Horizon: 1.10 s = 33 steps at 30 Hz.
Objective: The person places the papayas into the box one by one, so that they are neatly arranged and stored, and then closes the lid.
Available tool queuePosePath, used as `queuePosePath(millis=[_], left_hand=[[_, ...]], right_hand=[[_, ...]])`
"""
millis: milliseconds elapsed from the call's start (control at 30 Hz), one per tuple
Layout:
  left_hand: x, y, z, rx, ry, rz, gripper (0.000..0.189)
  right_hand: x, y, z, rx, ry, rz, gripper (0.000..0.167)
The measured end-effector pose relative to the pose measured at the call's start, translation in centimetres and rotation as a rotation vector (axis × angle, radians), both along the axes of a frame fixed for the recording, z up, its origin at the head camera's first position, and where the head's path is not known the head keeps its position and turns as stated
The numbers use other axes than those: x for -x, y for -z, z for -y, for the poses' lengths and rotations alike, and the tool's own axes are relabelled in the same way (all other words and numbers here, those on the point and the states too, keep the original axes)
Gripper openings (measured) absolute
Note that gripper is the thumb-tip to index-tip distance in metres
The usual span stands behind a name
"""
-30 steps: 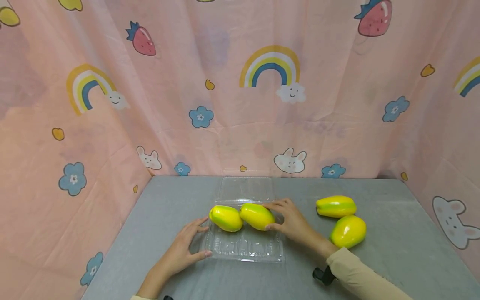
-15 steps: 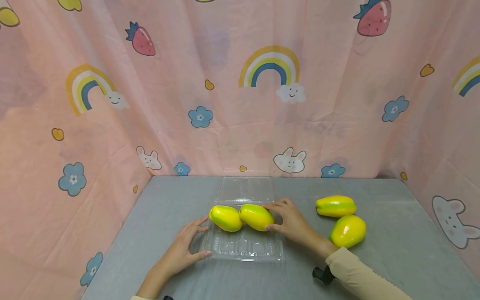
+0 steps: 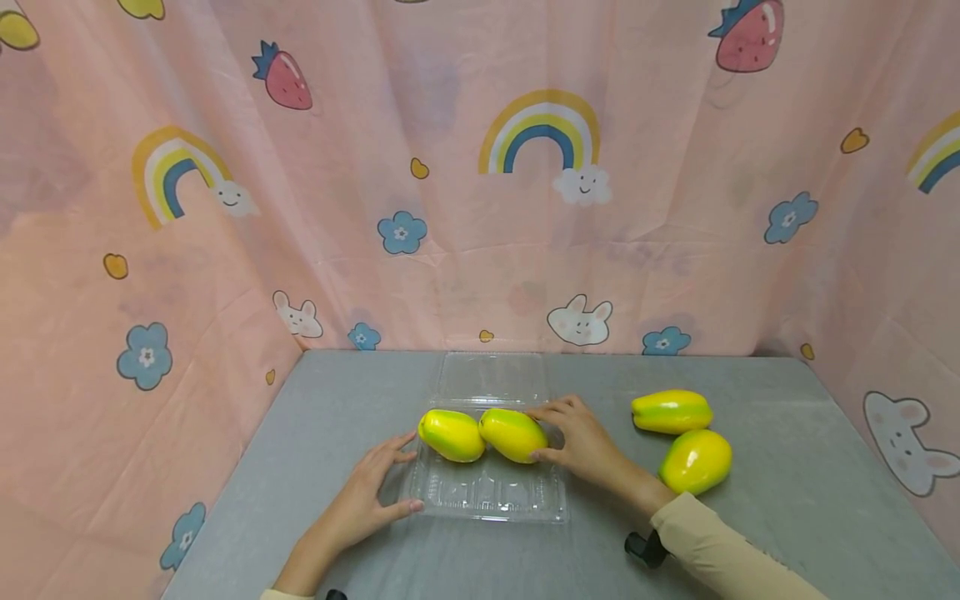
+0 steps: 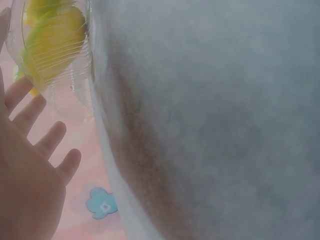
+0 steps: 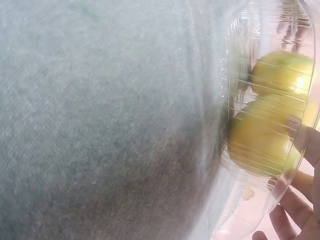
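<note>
A clear plastic clamshell box (image 3: 491,497) lies on the table with its lid (image 3: 492,377) folded back. Two glossy yellow-green papayas sit side by side across its rear half: a left papaya (image 3: 452,436) and a right papaya (image 3: 513,435). My right hand (image 3: 588,446) grips the right papaya from its right side, thumb in front and fingers behind. In the right wrist view, the fruits show through the ribbed box wall (image 5: 267,115). My left hand (image 3: 358,500) is spread at the box's left edge, fingertips right at the rim; the left wrist view shows its fingers (image 4: 52,140) extended.
Two more papayas lie on the grey table (image 3: 810,517) at the right, a rear papaya (image 3: 672,412) and a front papaya (image 3: 696,462) close together, near the right forearm. A pink patterned curtain (image 3: 450,292) borders the table at the back and sides.
</note>
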<state>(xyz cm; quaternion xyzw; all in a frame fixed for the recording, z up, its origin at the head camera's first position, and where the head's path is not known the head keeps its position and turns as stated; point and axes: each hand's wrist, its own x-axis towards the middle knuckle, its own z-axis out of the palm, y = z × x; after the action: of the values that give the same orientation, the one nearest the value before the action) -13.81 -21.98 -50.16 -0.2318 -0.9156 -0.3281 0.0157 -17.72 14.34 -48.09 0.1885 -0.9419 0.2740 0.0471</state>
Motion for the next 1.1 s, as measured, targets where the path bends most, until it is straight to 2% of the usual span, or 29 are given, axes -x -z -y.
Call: queuePosePath(millis=[333,767,933,1100], left_hand=[[0.0,-0.1,0.0,0.002,-0.001,0.018,0.073],[-0.1,-0.2,-0.1,0.008,0.0,0.008,0.078],[-0.1,-0.2,-0.1,0.002,0.007,-0.004,0.07],[0.0,-0.1,-0.1,0.004,0.002,0.013,0.069]], right_hand=[[0.0,-0.2,0.0,0.016,0.001,0.018,0.066],[0.0,-0.2,-0.4,0.06,-0.02,0.009,0.067],[-0.1,-0.8,-1.2,0.083,-0.009,0.022,0.066],[-0.2,-1.9,-2.2,0.095,0.009,0.032,0.065]])
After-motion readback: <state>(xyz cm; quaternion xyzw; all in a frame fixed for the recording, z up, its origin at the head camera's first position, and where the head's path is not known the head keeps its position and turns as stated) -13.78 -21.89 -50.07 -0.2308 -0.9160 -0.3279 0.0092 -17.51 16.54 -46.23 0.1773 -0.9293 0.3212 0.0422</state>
